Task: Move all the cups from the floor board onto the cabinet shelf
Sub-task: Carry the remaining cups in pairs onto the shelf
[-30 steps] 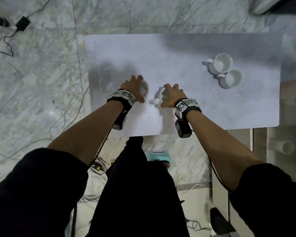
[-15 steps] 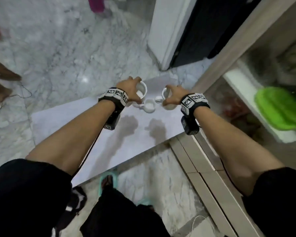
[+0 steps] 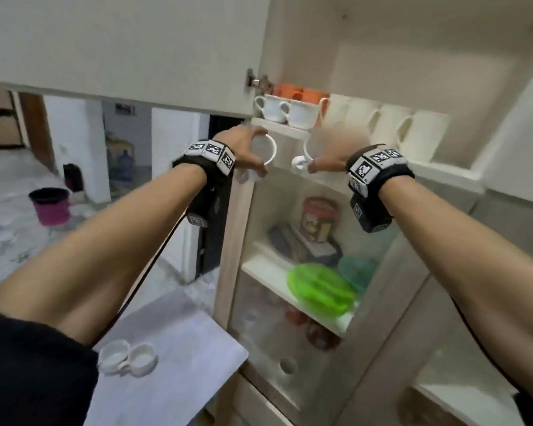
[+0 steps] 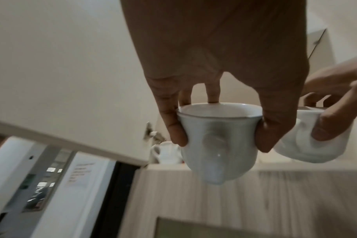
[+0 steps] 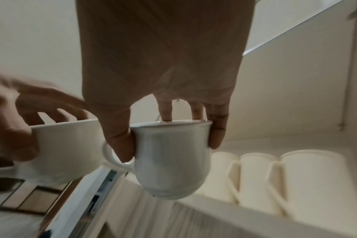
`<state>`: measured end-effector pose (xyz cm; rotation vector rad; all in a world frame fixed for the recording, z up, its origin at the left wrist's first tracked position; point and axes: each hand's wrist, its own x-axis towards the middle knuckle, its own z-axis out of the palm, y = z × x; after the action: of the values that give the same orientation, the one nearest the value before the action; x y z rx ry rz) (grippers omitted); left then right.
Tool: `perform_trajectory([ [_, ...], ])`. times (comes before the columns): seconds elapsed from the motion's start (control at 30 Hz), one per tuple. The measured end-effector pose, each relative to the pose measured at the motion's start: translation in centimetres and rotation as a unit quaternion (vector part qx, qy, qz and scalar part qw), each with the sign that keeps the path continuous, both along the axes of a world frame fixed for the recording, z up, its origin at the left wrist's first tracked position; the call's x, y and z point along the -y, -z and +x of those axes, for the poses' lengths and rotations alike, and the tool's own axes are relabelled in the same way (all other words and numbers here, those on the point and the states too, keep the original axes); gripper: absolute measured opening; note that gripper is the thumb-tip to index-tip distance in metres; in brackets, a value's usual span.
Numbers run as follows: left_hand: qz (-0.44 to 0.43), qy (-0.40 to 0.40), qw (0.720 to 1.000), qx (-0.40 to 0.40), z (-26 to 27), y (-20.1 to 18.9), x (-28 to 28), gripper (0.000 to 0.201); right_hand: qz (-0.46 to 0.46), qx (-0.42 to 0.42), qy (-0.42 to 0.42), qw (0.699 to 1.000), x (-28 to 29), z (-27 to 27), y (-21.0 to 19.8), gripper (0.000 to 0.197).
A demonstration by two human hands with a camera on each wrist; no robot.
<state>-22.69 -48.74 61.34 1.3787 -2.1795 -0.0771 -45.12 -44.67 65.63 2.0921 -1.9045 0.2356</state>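
My left hand (image 3: 257, 151) grips a white cup (image 3: 267, 147) by its rim from above, thumb and fingers round it (image 4: 216, 145). My right hand (image 3: 319, 149) holds a second white cup (image 3: 309, 152) the same way (image 5: 173, 161). Both cups hang side by side just in front of and slightly below the cabinet shelf (image 3: 443, 172). Two white cups (image 3: 277, 110) stand at the shelf's left end. Down on the white floor board (image 3: 182, 348) two more white cups (image 3: 126, 358) sit touching each other.
Tall cream mugs (image 3: 419, 136) line the shelf to the right, with orange cups (image 3: 305, 95) at the back left. The open cabinet door (image 3: 120, 50) hangs on the left. Below is a glass-fronted compartment holding a green lid (image 3: 320, 290) and a tin (image 3: 319, 219).
Both hands have lifted their cups off the floor board and raised them to the cabinet shelf. The view has swung from the floor up to the cabinet.
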Motion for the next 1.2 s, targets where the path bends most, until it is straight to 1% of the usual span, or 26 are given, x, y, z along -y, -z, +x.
perform_trajectory([
  [0.07, -0.025, 0.024, 0.999, -0.013, -2.7, -3.5, 0.0, 0.094, -0.032, 0.004, 0.027, 0.999, -1.0, -2.4, -3.3, 0.087],
  [0.13, -0.046, 0.053, 0.997, -0.029, -4.9, -6.2, 0.0, 0.093, -0.055, 0.025, 0.047, 0.997, -1.8, -4.6, -5.7, 0.085],
  [0.23, -0.051, 0.081, 0.993, -0.062, -7.4, -8.9, 0.7, 0.087, -0.074, 0.045, 0.066, 0.994, -2.6, -6.8, -7.9, 0.086],
  [0.3, -0.056, 0.098, 0.991, -0.067, -8.7, -9.8, 1.6, 0.089, -0.076, 0.041, 0.079, 0.993, -2.5, -7.7, -8.5, 0.087],
  [0.37, -0.058, 0.11, 0.99, -0.066, -9.9, -10.5, 2.8, 0.092, -0.074, 0.038, 0.091, 0.992, -2.2, -8.4, -8.7, 0.086],
  [0.5, -0.048, 0.133, 0.989, -0.054, -11.9, -11.2, 5.5, 0.087, -0.059, 0.05, 0.121, 0.99, -0.6, -9.1, -8.6, 0.083],
  [0.57, -0.052, 0.137, 0.989, -0.034, -12.5, -11.4, 7.2, 0.086, -0.044, 0.05, 0.136, 0.989, 0.6, -8.9, -8.6, 0.082],
  [0.63, -0.051, 0.144, 0.988, -0.015, -13.1, -11.6, 9.0, 0.087, -0.02, 0.053, 0.148, 0.987, 2.0, -8.5, -8.7, 0.086],
  [0.7, -0.036, 0.159, 0.987, -0.002, -13.6, -12.0, 10.6, 0.085, -0.003, 0.063, 0.156, 0.986, 3.6, -8.3, -8.8, 0.088],
  [0.83, -0.018, 0.195, 0.981, 0.001, -14.5, -12.4, 13.4, 0.079, 0.014, 0.101, 0.165, 0.981, 6.5, -8.2, -8.7, 0.083],
  [0.93, -0.008, 0.208, 0.978, 0.004, -14.8, -12.1, 15.1, 0.083, 0.023, 0.119, 0.173, 0.977, 8.0, -7.8, -8.6, 0.082],
  [1.07, 0.004, 0.233, 0.972, 0.016, -15.1, -12.0, 16.8, 0.088, 0.03, 0.12, 0.193, 0.973, 9.1, -7.2, -8.7, 0.08],
  [1.13, 0.01, 0.247, 0.969, 0.029, -15.4, -12.0, 17.2, 0.095, 0.031, 0.13, 0.2, 0.971, 9.4, -7.2, -8.7, 0.076],
  [1.2, 0.019, 0.255, 0.966, 0.038, -15.8, -12.1, 17.6, 0.096, 0.025, 0.133, 0.205, 0.969, 9.8, -7.3, -8.6, 0.068],
])
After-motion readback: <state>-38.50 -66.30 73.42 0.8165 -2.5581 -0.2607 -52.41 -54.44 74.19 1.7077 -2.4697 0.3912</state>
